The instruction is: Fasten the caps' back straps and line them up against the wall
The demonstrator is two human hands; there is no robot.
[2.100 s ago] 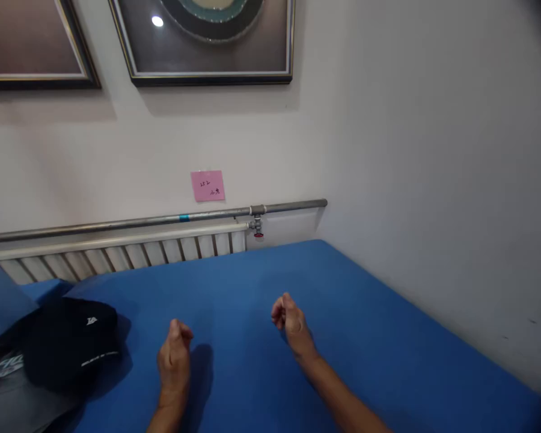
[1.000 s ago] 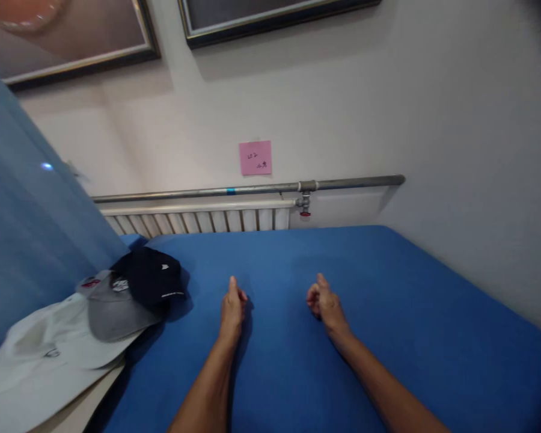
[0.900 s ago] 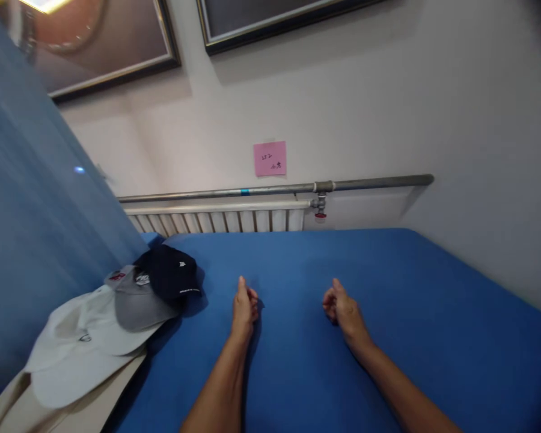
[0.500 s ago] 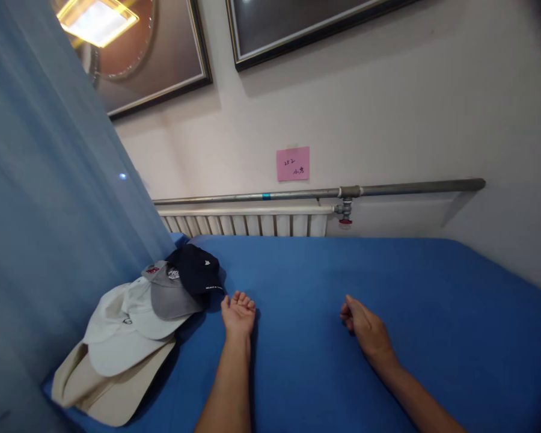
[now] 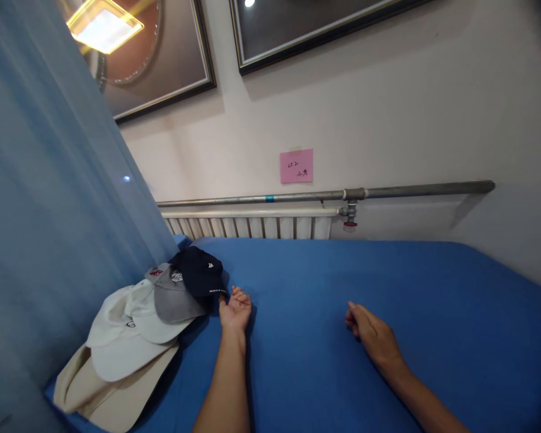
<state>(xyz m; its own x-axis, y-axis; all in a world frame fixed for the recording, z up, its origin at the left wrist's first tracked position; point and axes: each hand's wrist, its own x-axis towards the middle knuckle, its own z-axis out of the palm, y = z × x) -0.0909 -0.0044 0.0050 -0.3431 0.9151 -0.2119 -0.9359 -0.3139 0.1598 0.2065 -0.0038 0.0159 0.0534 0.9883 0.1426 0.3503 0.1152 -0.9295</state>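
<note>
Palm up, my left hand (image 5: 235, 310) lies beside the brim of a navy cap (image 5: 202, 272), its thumb at the brim's edge. The thumb is apart from the slightly bent fingers, and nothing lies in the palm. Whether the thumb touches the brim or passes under it, I cannot tell. The navy cap tops an overlapping row of caps: a grey cap (image 5: 174, 300), a white cap (image 5: 121, 337) and a beige cap (image 5: 130, 391) nearest me. Off to the right, my right hand (image 5: 375, 337) is over the blue surface, fingers curled in and thumb on top, with no object showing.
A blue-covered bed or table (image 5: 306, 361) spans the view. On the left hangs a blue curtain (image 5: 49, 210) against the caps. Behind are a radiator (image 5: 252, 228), a metal pipe (image 5: 410, 191) with a red valve, a pink note (image 5: 296, 166) and framed pictures (image 5: 180, 54).
My left hand has shifted slightly left, its thumb now at the navy cap's brim. My right hand stays curled in nearly the same place. The view has tilted a little.
</note>
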